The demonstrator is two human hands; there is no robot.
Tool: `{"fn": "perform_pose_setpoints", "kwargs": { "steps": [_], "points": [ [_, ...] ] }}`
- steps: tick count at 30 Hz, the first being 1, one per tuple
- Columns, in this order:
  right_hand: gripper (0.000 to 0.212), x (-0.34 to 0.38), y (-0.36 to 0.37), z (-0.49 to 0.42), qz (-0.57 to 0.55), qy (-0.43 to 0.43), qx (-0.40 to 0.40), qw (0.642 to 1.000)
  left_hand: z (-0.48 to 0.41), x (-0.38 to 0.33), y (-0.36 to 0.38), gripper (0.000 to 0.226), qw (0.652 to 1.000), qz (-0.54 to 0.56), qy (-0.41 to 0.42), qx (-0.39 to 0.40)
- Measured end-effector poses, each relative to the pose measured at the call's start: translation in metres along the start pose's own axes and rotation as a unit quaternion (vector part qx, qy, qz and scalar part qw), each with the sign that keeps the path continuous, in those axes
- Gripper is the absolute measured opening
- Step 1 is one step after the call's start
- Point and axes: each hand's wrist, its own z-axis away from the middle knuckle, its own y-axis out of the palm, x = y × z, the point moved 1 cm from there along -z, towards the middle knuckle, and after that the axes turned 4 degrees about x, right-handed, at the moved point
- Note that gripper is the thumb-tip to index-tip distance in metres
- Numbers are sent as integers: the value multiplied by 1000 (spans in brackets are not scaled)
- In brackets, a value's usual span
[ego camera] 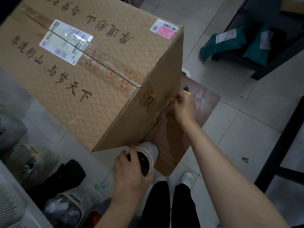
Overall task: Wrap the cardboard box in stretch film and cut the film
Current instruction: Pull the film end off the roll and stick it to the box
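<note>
Large cardboard box (85, 66) fills the upper left and centre of the frame, printed characters and a white shipping label (65, 41) on its top face, a pink-and-white sticker (164, 29) at the far corner. Box sits on a brown surface (205, 99) that shows at centre right, pale tiled floor (238, 132) around it.

Left hand (131, 171), lower centre: grip closed around the end of the stretch film roll (148, 155), fingers curled over the rim of its cardboard core. Roll lies just beside the box's near bottom corner.

Right hand (184, 107), centre right, against the box's end face: grip closed on a yellow-and-black utility knife (186, 90), blade end pointing up past the knuckles. Clear stretch film (162, 112) shows as a wrinkled, glossy band on the end face beside this hand; whether the fingers also pinch it cannot be told.

Lower left: pale slotted baskets (77, 199) and dark cloth. Upper right: green parcels (222, 45) under a dark frame. Person's dark trousers and light shoes at bottom centre.
</note>
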Motion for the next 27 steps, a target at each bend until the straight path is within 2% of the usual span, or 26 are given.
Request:
{"fn": "perform_pose_setpoints", "kwargs": {
  "steps": [5,11,16,20,25,27],
  "points": [
    [13,-6,24,3,-76,16,-46,996,-5,4,8,103,999,42,-22,-14],
    [15,2,37,18,-160,10,-120,980,-7,18,10,107,998,40,-9,-44],
    [17,5,50,27,-239,30,-173,955,-9,25,17,118,998,55,-36,-11],
    [17,13,61,32,-341,69,-223,911,-12,32,17,118,998,52,-43,12],
    [20,25,78,33,-467,110,-256,839,-14,36,12,115,996,72,-44,-9],
    [42,29,79,34,-507,152,-257,809,-15,38,12,114,995,85,-38,-24]
  ]
}}
